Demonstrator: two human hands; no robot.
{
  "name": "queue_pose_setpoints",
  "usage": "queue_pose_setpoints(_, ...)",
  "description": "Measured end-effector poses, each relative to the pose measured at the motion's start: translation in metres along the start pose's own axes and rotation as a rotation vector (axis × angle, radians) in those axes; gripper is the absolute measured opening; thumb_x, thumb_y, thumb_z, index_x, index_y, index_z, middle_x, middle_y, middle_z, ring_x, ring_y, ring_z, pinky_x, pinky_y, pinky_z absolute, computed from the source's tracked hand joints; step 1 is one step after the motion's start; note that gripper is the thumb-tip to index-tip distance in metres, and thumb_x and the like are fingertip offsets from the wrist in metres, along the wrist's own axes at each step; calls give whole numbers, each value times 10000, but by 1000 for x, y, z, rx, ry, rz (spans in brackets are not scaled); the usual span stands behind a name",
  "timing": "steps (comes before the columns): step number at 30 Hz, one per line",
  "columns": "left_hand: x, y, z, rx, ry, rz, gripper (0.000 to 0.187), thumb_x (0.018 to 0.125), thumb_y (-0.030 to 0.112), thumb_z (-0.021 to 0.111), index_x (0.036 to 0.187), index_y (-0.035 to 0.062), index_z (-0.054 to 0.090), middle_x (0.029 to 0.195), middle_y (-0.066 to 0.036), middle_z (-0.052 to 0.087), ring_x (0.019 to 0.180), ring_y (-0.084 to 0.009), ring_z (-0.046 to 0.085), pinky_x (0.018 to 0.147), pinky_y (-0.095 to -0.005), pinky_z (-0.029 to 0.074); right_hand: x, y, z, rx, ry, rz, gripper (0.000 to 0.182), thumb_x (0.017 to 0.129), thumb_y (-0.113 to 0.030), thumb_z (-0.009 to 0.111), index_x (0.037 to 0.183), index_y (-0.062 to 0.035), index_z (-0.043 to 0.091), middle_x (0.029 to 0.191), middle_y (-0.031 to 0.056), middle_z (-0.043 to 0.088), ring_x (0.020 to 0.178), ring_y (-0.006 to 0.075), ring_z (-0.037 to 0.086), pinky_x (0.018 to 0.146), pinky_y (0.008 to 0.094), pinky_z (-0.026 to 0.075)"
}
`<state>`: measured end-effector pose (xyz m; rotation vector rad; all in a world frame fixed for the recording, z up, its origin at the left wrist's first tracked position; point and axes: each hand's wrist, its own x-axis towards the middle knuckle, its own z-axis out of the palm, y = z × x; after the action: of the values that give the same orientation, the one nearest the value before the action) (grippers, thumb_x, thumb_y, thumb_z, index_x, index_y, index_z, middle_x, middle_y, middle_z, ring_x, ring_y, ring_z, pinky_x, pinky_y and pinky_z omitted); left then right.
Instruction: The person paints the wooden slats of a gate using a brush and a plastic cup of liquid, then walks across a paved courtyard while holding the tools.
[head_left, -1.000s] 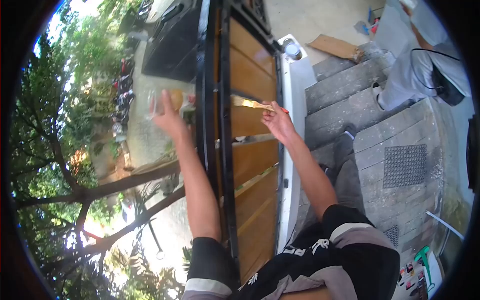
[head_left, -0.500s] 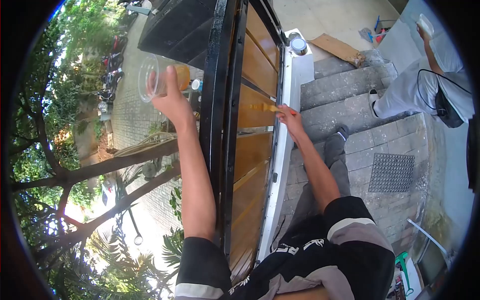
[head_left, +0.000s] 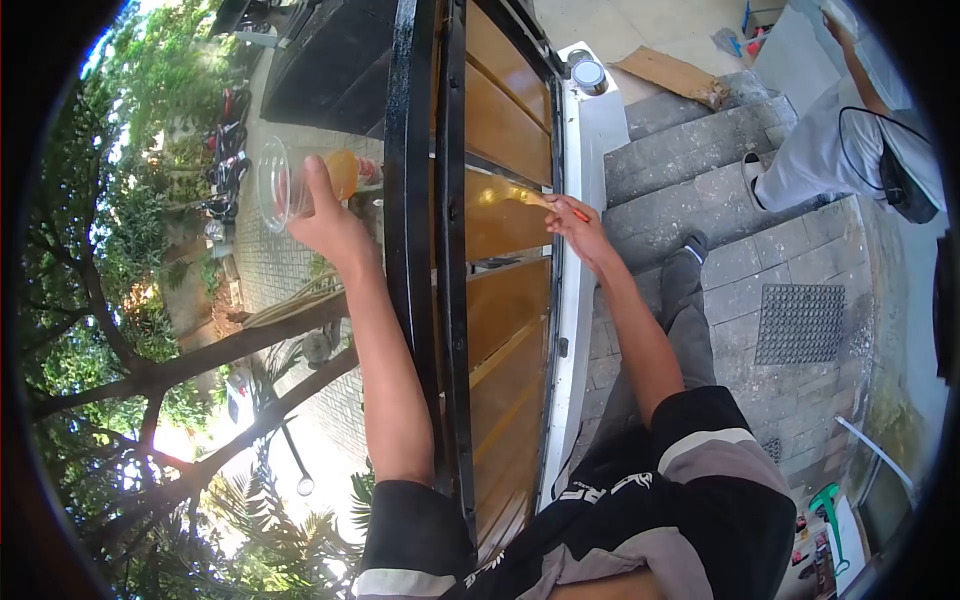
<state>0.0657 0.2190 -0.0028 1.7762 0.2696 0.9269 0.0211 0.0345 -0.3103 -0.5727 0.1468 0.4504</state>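
Note:
My left hand (head_left: 330, 228) is wrapped round a clear plastic cup (head_left: 272, 190), tipped on its side in this view, with amber liquid (head_left: 345, 173) at its far end. My right hand (head_left: 582, 235) grips a paintbrush (head_left: 530, 197) by its handle, whose end shows red-orange. The brush's bristles are at a glossy brown wooden panel (head_left: 500, 238), where a bright wet-looking sheen shows. Black metal bars (head_left: 452, 290) frame the panels and stand between my two hands.
A lidded can (head_left: 589, 77) stands on a white ledge (head_left: 612, 120). Stone steps (head_left: 690, 140) hold a cardboard piece (head_left: 672, 78). A person in light trousers (head_left: 830, 165) stands at right, near a rubber mat (head_left: 800, 323). Branches (head_left: 190, 365) cross the left side.
The brush and my right hand have shifted slightly left along the panel. My left hand and the cup sit a little further left and lower. The whole view has also shifted slightly.

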Motion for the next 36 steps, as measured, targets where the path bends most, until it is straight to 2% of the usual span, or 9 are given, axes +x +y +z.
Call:
queue_pose_setpoints(5, -3, 9, 4, 21, -31, -21, 712, 890, 278, 700, 1365, -122, 349, 1189, -240, 558, 1044, -259, 596, 928, -365, 484, 16, 49, -92, -1023, 496, -22, 283, 986, -258, 569, 1131, -38, 672, 871, 46, 660, 766, 102, 609, 711, 254, 500)
queue_pose_setpoints(9, -3, 2, -2, 58, 14, 5, 707, 889, 284, 702, 1366, -109, 359, 1239, -253, 527, 1097, -279, 578, 949, -374, 484, 10, 21, -40, -836, 486, -21, 289, 984, -244, 569, 1160, -31, 656, 858, 47, 658, 756, 111, 610, 723, 265, 516)
queue_pose_setpoints(11, -3, 3, 2, 41, 9, 2, 706, 888, 287, 703, 1366, -106, 363, 1253, -256, 518, 1108, -285, 574, 953, -378, 485, 17, 11, -22, -300, 220, 82, 311, 987, -224, 557, 1215, -21, 616, 868, 51, 645, 783, 118, 608, 780, 293, 526)
queue_pose_setpoints(14, -2, 5, 3, 83, -1, 25, 710, 886, 296, 707, 1363, -106, 368, 1231, -255, 533, 1095, -282, 578, 939, -383, 492, 9, -19, 0, 83, 10, 48, 331, 1008, -216, 522, 1214, 37, 581, 911, 72, 594, 864, 149, 578, 860, 318, 509)
queue_pose_setpoints(17, -1, 5, 2, 104, 1, 29, 707, 885, 302, 709, 1356, -106, 374, 1227, -259, 534, 1092, -278, 580, 934, -384, 493, -7, -44, 10, 270, -179, 46, 356, 1008, -243, 526, 1277, -11, 550, 904, 39, 605, 879, 119, 591, 879, 298, 504)
queue_pose_setpoints(21, -3, 8, 3, 91, 8, 37, 708, 883, 309, 712, 1348, -108, 379, 1214, -261, 543, 1081, -281, 586, 931, -383, 493, 10, -11, -10, 181, -34, 95, 317, 1004, -196, 532, 1215, 37, 575, 895, 66, 590, 856, 140, 575, 858, 316, 512)
queue_pose_setpoints(27, -4, 4, -2, 157, 4, 65, 686, 891, 305, 706, 1340, -105, 390, 1203, -250, 554, 1093, -275, 579, 942, -383, 485, 51, 53, -88, -545, 547, -61, 255, 946, -178, 585, 1102, -1, 683, 773, 33, 650, 707, 105, 605, 662, 237, 487)
queue_pose_setpoints(33, -5, 2, 1, 198, 28, 121, 615, 921, 280, 673, 1327, -100, 409, 1182, -211, 579, 1071, -243, 584, 936, -371, 483, 72, 77, -105, -609, 554, -39, 276, 925, -195, 612, 1092, 13, 684, 773, 29, 667, 673, 89, 588, 638, 246, 476)
queue_pose_setpoints(36, -6, 5, 4, 166, 38, 147, 452, 929, 309, 669, 1162, -63, 560, 1095, -126, 602, 1013, -178, 565, 919, -362, 446, 73, 68, -96, -408, 437, 101, 314, 950, -252, 603, 1119, 8, 656, 807, 35, 661, 693, 91, 578, 688, 245, 485)
